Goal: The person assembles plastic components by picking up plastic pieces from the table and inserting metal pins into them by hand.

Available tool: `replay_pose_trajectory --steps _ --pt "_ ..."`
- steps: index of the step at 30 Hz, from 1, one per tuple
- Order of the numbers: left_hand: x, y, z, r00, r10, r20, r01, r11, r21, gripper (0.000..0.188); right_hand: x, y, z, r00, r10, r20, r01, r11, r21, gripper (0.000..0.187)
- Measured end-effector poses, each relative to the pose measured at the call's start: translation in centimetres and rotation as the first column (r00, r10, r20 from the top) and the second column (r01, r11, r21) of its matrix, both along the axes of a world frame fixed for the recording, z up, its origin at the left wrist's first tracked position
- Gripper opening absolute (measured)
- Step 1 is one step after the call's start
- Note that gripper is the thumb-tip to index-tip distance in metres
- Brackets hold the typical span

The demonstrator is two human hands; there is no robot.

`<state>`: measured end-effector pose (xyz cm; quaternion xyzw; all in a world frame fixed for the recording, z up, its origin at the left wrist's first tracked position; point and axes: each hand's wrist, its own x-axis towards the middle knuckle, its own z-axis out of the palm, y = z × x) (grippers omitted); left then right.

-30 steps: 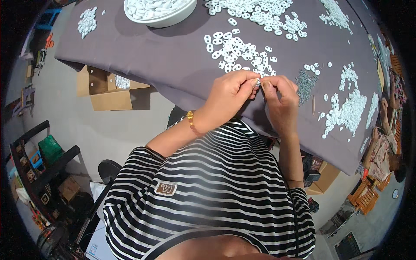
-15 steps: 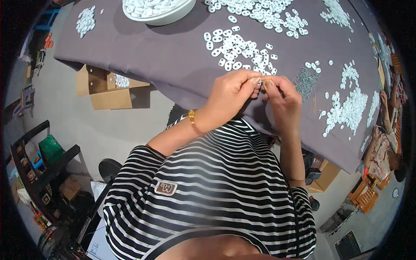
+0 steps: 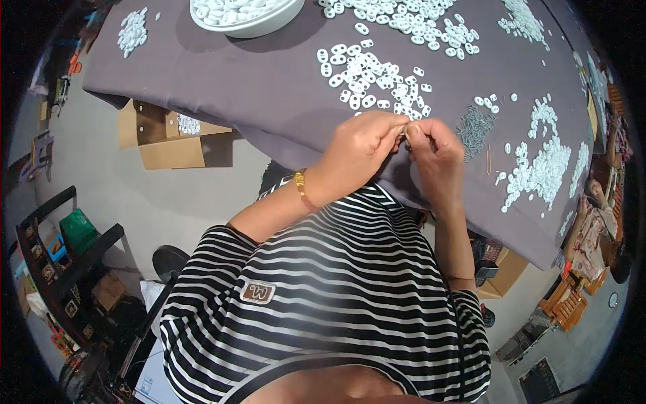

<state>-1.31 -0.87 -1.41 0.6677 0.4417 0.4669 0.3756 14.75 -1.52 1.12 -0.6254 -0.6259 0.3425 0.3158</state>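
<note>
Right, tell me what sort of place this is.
Probably a small workshop, perhaps in a home: heaps of white pieces on a cloth-covered table, and an open cardboard box nearby.

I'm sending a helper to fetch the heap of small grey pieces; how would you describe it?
Start at the table's dark cloth and find the person's right hand. Just right of it lies a loose heap of thin grey pieces. Its grey colour sets it apart from the nearby white pieces.
</note>
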Motion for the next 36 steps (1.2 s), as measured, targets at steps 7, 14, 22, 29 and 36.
replay_pose_trajectory --steps 7,14,22,29,36 --pt "-0.4 0.1 1.2 0.965 -0.008 0.264 0.115 0.912 -0.393 0.020 0.4 0.3 0.4 0.982 -0.001 -0.187 -0.006 0.999 -0.035 0.008" --pt "0.0 0.0 0.7 0.967 -0.005 0.256 0.100 0.928 -0.359 0.018 0.6 0.3 -0.1 0.981 0.077 0.180 -0.120 0.963 0.242 0.004" --pt "-0.2 -0.1 0.3 0.992 -0.026 0.125 0.047 0.986 -0.163 0.017 -0.1 0.2 0.1 0.988 0.080 0.129 -0.102 0.979 0.175 0.005" --pt "-0.6 0.0 0.5 0.994 -0.040 0.105 0.054 0.989 -0.138 0.017 0.1 -0.3 -0.4 0.997 0.052 -0.059 -0.049 0.998 0.048 0.008" --pt "-0.8 0.0 1.2 0.943 -0.002 0.333 0.174 0.855 -0.488 0.021 0.2 0.0 -0.2 0.981 -0.051 -0.188 0.053 0.999 0.005 0.009"
